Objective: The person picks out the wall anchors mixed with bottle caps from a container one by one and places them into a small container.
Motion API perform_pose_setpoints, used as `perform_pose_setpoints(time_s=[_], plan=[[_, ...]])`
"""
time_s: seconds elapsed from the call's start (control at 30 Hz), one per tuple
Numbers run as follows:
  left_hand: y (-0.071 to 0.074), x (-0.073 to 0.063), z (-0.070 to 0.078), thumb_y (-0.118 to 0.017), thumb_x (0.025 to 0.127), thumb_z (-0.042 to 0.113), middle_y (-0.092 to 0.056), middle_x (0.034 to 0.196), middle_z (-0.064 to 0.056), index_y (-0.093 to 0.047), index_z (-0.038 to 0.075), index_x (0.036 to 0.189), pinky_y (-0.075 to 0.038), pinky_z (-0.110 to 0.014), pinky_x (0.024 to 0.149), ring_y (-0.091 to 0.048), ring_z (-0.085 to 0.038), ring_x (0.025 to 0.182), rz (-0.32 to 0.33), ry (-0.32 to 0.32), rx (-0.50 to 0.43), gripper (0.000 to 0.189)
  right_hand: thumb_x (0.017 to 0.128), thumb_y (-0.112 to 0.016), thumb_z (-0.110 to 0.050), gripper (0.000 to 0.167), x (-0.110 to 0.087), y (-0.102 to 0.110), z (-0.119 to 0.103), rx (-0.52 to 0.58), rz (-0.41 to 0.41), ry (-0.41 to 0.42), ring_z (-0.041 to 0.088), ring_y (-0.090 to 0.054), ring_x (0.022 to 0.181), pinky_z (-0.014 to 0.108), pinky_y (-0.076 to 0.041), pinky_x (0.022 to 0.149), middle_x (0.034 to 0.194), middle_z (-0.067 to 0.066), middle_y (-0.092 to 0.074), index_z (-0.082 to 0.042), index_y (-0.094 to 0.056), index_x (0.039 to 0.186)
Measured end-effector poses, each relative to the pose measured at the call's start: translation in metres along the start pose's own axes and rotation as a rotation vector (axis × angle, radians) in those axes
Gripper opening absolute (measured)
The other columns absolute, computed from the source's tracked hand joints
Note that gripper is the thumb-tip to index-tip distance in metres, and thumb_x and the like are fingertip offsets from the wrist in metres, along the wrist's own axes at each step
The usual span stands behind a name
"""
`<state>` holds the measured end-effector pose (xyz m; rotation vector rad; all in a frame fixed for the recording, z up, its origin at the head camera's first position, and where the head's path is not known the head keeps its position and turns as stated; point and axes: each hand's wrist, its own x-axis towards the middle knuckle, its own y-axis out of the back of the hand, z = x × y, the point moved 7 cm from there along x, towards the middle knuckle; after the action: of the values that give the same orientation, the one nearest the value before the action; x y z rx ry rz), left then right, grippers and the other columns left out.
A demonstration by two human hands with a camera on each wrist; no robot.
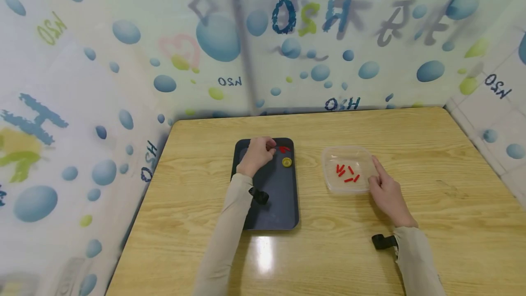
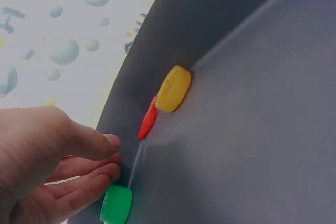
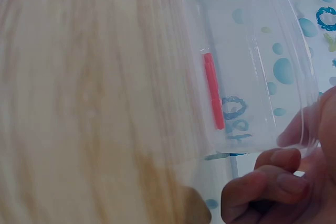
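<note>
Head view shows nearest the right hand [image 1: 387,195], its thumb and fingers clamped on the side of the clear plastic container [image 1: 345,191], where small red sticks [image 1: 350,170] lie. Further left, above the dark tray [image 1: 273,211], the left hand [image 1: 257,154] keeps thumb and forefinger slightly apart. Near its fingers are a green cap [image 2: 116,204], a yellow cap [image 1: 286,162] and, farthest, red pieces [image 1: 284,149].

The left hand [image 2: 63,163] is just beside a green cap [image 2: 116,204]; along the wall of the dark tray [image 2: 247,129] lie a red piece [image 2: 148,119] and a yellow cap [image 2: 174,88]
</note>
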<state>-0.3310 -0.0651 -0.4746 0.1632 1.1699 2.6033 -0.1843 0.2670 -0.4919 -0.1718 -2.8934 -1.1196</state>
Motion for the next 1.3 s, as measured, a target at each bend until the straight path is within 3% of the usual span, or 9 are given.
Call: perform_pose_setpoints(time_s=[0.17,1.0,1.3], plan=[[0.001,0.001,0.004,-0.065,0.098,0.007,-0.072,0.112,-0.013,-0.07,0.003,0.118,-0.059,-0.037,0.084,-0.069,-0.025,0.1,-0.001,-0.017,-0.01,0.021,0.106,-0.034,-0.018,0.059,0.0,0.001,0.002,-0.001,0.0,-0.011,0.008,-0.031,0.052,0.027,-0.031,0.05,0.064,-0.001,-0.038,-0.01,-0.021,0.163],[-0.023,0.013,0.015,-0.07,0.094,0.005,-0.073,0.114,-0.016,-0.071,0.0,0.119,-0.059,-0.039,0.087,-0.07,-0.028,0.104,-0.043,-0.051,0.085,0.025,0.104,-0.038,-0.015,0.058,0.001,0.002,0.0,-0.012,0.033,0.013,0.006,-0.031,0.053,0.026,-0.03,0.052,0.066,-0.001,-0.038,-0.007,-0.027,0.161],[-0.025,0.016,0.016,-0.073,0.092,0.005,-0.072,0.11,-0.014,-0.071,0.002,0.113,-0.058,-0.037,0.088,-0.068,-0.026,0.103,-0.079,-0.009,0.099,0.022,0.104,-0.038,-0.014,0.058,0.001,0.002,-0.001,-0.019,0.041,0.006,0.006,-0.031,0.053,0.026,-0.03,0.052,0.066,-0.001,-0.039,-0.007,-0.027,0.16]])
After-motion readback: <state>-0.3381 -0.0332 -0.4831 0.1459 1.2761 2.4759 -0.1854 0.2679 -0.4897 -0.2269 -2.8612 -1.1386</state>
